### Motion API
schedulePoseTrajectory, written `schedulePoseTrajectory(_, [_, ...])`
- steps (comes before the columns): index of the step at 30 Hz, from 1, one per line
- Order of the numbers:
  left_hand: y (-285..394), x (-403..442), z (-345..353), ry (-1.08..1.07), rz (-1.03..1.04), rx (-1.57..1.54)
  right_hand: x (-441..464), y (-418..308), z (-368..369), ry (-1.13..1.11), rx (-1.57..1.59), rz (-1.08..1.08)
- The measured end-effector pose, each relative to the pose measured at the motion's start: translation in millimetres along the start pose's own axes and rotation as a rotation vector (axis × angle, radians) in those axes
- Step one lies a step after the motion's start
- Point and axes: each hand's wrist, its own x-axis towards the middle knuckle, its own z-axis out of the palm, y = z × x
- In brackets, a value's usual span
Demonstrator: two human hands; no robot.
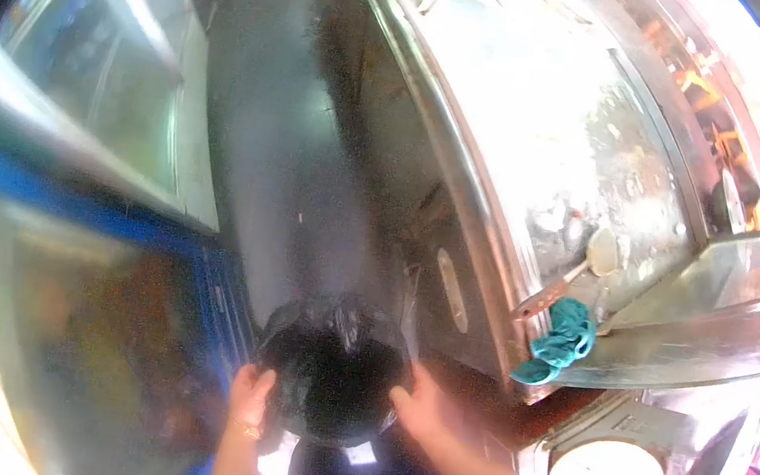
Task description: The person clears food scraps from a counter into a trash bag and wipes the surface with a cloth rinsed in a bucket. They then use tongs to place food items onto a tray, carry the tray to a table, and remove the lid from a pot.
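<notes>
A black plastic bag (334, 378) hangs in front of my body, its mouth spread wide and its inside dark. My left hand (250, 399) is closed on the bag's left edge, thumb on top. On the opposite side my right hand (420, 405) pinches the right edge. Crinkled, shiny plastic shows along the far rim. Whether a bin stands inside or under the bag, I cannot tell.
A metal counter (469, 167) runs along the right, with a slotted-looking ladle (602, 253) and a teal cloth (566, 332) near its corner. Glass-fronted cabinets with a blue frame (110, 205) stand left. The dark floor (286, 145) stretches ahead between them.
</notes>
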Motion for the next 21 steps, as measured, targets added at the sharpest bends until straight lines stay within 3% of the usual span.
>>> schedulePoseTrajectory(2, [13.3, -3.7, -26.4, 0.033, 0.248, -0.004, -22.7, -32.0, 22.9, -0.007, 0.109, 0.099])
schedulePoseTrajectory(3, [98.6, -6.5, 76.3, -0.145, 0.366, -0.106, 26.6, -112.7, -43.0, 0.074, 0.064, -0.004])
schedulePoseTrajectory(6, [197.0, -39.1, 61.0, -0.179, 0.321, -0.026, 19.5, -184.5, -53.0, -0.176, -0.446, 0.117])
schedulePoseTrajectory(7, [226.7, -45.2, 66.3, -0.218, 0.324, -0.022, 19.2, -197.0, -61.7, -0.013, -0.709, -0.188])
schedulePoseTrajectory(8, [253.0, -45.6, 70.8, -0.257, 0.328, -0.021, 23.7, -215.6, -70.5, 0.163, -0.799, -0.360])
schedulePoseTrajectory(11, [306.5, -2.4, 86.7, -0.380, 0.252, -0.010, 42.7, -240.2, -116.4, 0.658, -0.870, -0.286])
schedulePoseTrajectory(13, [336.7, 36.5, 105.7, -0.364, 0.277, 0.100, 57.3, -243.0, -143.6, 0.833, -1.002, -0.106])
schedulePoseTrajectory(14, [358.4, 44.7, 116.6, -0.433, 0.235, 0.146, 61.8, -238.8, -149.8, 0.888, -1.008, 0.035])
schedulePoseTrajectory(18, [420.1, 54.8, 165.4, -0.503, 0.172, 0.281, 89.8, -245.7, -116.8, 0.932, -0.925, 0.193])
schedulePoseTrajectory(20, [438.0, 76.6, 177.9, -0.655, 0.246, 0.328, 103.1, -259.7, -100.0, 0.955, -1.147, -0.079])
schedulePoseTrajectory(21, [453.5, 64.6, 195.8, -0.763, 0.224, 0.325, 111.7, -269.1, -93.5, 0.976, -1.132, -0.066])
